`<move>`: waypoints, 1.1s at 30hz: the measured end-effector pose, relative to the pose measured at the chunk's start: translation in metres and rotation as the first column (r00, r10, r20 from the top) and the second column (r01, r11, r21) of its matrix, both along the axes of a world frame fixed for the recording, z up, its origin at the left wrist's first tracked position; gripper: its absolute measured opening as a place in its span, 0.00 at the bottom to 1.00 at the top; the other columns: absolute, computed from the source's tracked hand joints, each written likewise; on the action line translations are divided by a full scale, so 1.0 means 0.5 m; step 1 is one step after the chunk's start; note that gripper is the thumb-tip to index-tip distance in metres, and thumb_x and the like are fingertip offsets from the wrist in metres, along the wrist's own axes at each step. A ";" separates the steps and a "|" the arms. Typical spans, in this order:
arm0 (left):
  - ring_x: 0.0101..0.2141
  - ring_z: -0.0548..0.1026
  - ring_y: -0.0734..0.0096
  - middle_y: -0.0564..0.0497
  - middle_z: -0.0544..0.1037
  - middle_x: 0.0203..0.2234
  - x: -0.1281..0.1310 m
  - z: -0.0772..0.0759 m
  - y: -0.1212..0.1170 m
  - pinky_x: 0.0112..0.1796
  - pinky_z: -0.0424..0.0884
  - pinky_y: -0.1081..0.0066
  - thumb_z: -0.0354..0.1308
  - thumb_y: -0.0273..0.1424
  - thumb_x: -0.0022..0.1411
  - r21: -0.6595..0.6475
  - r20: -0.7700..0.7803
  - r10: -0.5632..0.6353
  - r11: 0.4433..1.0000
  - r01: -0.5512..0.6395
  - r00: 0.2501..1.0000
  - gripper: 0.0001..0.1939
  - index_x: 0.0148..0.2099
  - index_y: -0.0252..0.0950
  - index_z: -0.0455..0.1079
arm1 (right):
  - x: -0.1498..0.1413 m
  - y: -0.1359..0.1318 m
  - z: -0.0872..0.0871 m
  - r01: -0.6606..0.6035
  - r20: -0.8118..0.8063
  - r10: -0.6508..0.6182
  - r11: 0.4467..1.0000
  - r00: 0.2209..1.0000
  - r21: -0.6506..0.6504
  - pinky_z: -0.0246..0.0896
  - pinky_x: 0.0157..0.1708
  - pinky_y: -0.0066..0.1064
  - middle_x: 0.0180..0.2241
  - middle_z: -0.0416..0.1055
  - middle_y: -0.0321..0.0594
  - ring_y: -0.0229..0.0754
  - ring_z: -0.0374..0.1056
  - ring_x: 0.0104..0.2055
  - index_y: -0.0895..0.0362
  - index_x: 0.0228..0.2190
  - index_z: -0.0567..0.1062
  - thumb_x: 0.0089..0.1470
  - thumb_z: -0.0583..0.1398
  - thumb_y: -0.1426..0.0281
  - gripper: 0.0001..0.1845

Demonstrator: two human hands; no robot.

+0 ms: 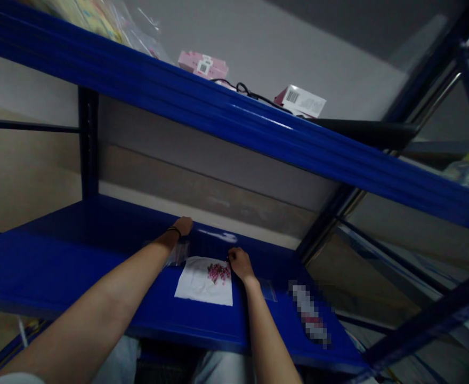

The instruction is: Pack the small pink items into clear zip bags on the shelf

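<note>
A white sheet of paper (200,285) lies on the blue shelf (58,266) with a small heap of pink beads (218,272) on it. My right hand (239,263) rests at the sheet's right edge, fingers curled in a pinch beside the beads. My left hand (183,225), with a dark band at the wrist, reaches farther back, fingers curled downward. A small clear plastic bag (177,255) lies just under that wrist, beside the paper. What either hand grips is too small to see.
An upper blue shelf (234,117) crosses overhead, carrying pink boxes (203,65), a black cable (250,94), a white barcode box (300,101) and clear bags. Another small clear bag (267,289) lies right of the paper. Blue uprights and braces stand at right.
</note>
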State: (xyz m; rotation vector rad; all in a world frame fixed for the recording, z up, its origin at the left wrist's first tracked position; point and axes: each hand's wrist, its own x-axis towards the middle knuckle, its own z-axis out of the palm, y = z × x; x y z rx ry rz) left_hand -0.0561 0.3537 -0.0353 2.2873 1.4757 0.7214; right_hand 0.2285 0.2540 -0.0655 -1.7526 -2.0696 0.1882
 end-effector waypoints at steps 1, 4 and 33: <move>0.46 0.74 0.60 0.44 0.72 0.51 -0.007 -0.004 0.006 0.45 0.74 0.57 0.57 0.36 0.67 -0.034 -0.022 0.015 0.999 -0.016 1.000 0.17 0.55 0.35 0.67 | 0.002 -0.001 -0.001 -0.009 -0.003 0.009 1.000 1.000 0.003 0.60 0.45 0.26 0.43 0.76 0.45 0.42 0.72 0.46 0.56 0.41 0.79 0.57 0.54 0.78 0.17; 0.46 0.74 0.61 0.44 0.72 0.51 -0.024 -0.009 0.015 0.45 0.74 0.57 0.56 0.35 0.68 -0.139 -0.095 0.051 0.988 -0.064 0.994 0.16 0.55 0.36 0.68 | 0.004 -0.002 -0.001 -0.027 -0.016 0.027 1.000 1.000 0.012 0.60 0.46 0.27 0.43 0.76 0.45 0.42 0.71 0.46 0.56 0.40 0.79 0.57 0.54 0.79 0.17; 0.32 0.78 0.68 0.51 0.83 0.29 0.176 0.015 -0.183 0.31 0.65 0.75 0.54 0.16 0.50 0.019 -0.062 -0.370 0.928 0.372 0.927 0.15 0.32 0.38 0.78 | 0.004 -0.026 0.014 -0.164 -0.042 0.167 0.985 0.985 0.051 0.56 0.40 0.26 0.34 0.74 0.41 0.40 0.69 0.38 0.57 0.31 0.78 0.56 0.53 0.79 0.14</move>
